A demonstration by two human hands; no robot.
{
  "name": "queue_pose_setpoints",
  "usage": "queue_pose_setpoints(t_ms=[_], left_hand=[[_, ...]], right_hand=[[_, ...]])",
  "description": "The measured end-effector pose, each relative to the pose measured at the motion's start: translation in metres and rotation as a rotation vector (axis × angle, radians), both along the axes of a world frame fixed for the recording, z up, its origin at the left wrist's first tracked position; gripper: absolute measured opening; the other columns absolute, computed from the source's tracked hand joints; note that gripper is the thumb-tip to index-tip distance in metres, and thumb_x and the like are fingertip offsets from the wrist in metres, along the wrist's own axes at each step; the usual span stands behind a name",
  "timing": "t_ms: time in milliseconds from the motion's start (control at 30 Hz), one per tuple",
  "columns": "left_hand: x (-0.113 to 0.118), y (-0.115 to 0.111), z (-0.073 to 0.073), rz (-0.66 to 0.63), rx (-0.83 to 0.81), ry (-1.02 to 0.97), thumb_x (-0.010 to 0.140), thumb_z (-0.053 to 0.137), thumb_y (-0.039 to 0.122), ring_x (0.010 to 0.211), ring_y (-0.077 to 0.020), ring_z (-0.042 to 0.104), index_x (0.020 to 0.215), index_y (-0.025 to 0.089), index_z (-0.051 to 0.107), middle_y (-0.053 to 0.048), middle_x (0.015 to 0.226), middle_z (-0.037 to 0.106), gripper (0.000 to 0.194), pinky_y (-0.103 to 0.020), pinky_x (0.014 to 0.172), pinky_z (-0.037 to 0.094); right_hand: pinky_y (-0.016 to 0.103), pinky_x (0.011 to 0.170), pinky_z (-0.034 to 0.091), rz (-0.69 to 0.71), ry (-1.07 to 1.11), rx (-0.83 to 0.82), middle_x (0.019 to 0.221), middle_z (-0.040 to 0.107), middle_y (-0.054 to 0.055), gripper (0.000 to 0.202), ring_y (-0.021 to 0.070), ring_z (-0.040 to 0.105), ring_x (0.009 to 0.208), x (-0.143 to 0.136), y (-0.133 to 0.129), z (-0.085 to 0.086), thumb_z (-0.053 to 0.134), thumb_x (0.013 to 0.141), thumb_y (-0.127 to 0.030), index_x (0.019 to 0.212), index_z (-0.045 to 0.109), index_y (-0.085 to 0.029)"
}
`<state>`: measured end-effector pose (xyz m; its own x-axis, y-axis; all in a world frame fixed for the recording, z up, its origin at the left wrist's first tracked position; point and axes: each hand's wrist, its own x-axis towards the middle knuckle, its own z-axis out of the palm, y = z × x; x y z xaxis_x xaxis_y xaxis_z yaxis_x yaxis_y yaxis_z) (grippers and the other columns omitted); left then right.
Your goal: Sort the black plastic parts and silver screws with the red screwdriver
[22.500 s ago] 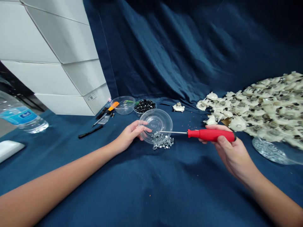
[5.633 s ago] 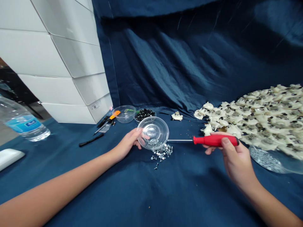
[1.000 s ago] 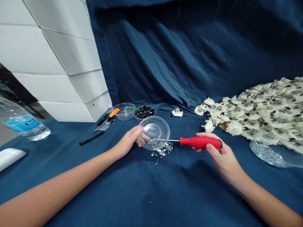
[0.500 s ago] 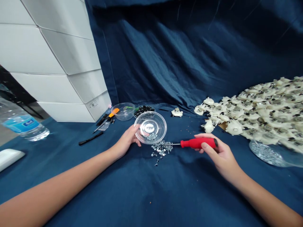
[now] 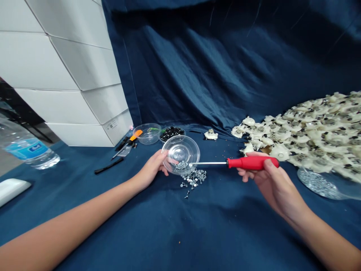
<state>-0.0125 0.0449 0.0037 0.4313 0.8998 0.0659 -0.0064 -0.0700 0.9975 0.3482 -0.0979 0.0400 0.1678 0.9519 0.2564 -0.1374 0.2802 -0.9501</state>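
Observation:
My left hand (image 5: 153, 167) grips the left edge of a clear round plastic dish (image 5: 181, 154), which is tilted and holds small silver screws (image 5: 182, 165) near its lower side. In my right hand (image 5: 270, 178) is a screwdriver (image 5: 251, 163) with a red handle, held level. Its metal shaft points left and the tip is at the dish's right inner side, by some screws. A loose pile of screws (image 5: 194, 178) lies on the blue cloth just below the dish.
Behind the dish are black parts (image 5: 172, 133) and another clear dish (image 5: 148, 134). White parts (image 5: 318, 135) are heaped at right, beside a bag of screws (image 5: 318, 183). White boxes (image 5: 79, 109), a bottle (image 5: 31, 148) and an orange-handled tool (image 5: 135, 135) are at left.
The screwdriver and my right hand have shifted right and slightly up, and the tip has gone from the pile to the dish. The dish has tilted a little.

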Motion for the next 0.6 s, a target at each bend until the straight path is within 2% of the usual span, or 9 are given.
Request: queue_pose_setpoints(t_ms=[100, 167, 200, 433, 600], left_hand=[[0.001, 0.0, 0.001, -0.017, 0.018, 0.04, 0.096, 0.061, 0.077, 0.073, -0.02, 0.074, 0.12, 0.016, 0.059, -0.016, 0.106, 0.082, 0.066, -0.03, 0.06, 0.059], [0.001, -0.001, 0.001, -0.021, 0.02, 0.042, 0.096, 0.06, 0.078, 0.072, -0.02, 0.074, 0.119, 0.016, 0.059, -0.016, 0.105, 0.082, 0.066, -0.03, 0.06, 0.059], [0.001, -0.001, 0.002, -0.019, 0.018, 0.042, 0.096, 0.06, 0.078, 0.072, -0.0202, 0.074, 0.119, 0.016, 0.059, -0.016, 0.104, 0.082, 0.066, -0.031, 0.06, 0.059], [0.001, -0.001, 0.002, -0.009, 0.003, 0.019, 0.095, 0.063, 0.077, 0.071, -0.0206, 0.074, 0.12, 0.015, 0.061, -0.014, 0.099, 0.081, 0.067, -0.031, 0.059, 0.059], [0.001, 0.0, 0.001, 0.018, -0.045, -0.066, 0.096, 0.063, 0.075, 0.074, -0.0218, 0.076, 0.125, 0.015, 0.06, -0.014, 0.101, 0.081, 0.067, -0.03, 0.057, 0.059]], right_hand=[[0.04, 0.072, 0.063, -0.043, -0.094, 0.048, 0.114, 0.082, 0.01, 0.038, 0.0294, 0.078, 0.094, 0.006, -0.001, -0.003, 0.063, 0.106, -0.052, 0.136, 0.071, -0.029], [0.04, 0.077, 0.063, -0.113, -0.281, 0.092, 0.115, 0.081, 0.009, 0.039, 0.0267, 0.078, 0.087, 0.011, -0.003, -0.007, 0.076, 0.098, -0.047, 0.133, 0.073, -0.03], [0.04, 0.079, 0.063, -0.121, -0.323, 0.099, 0.115, 0.081, 0.009, 0.039, 0.0276, 0.078, 0.089, 0.013, -0.004, -0.009, 0.076, 0.098, -0.049, 0.133, 0.074, -0.03], [0.041, 0.084, 0.062, -0.087, -0.274, 0.114, 0.108, 0.081, 0.009, 0.037, 0.0273, 0.078, 0.09, 0.013, -0.005, -0.011, 0.066, 0.104, -0.051, 0.132, 0.074, -0.027], [0.038, 0.077, 0.062, 0.023, -0.266, 0.028, 0.099, 0.082, 0.008, 0.038, 0.0249, 0.074, 0.079, 0.008, -0.004, -0.006, 0.064, 0.104, -0.053, 0.126, 0.075, -0.025]])
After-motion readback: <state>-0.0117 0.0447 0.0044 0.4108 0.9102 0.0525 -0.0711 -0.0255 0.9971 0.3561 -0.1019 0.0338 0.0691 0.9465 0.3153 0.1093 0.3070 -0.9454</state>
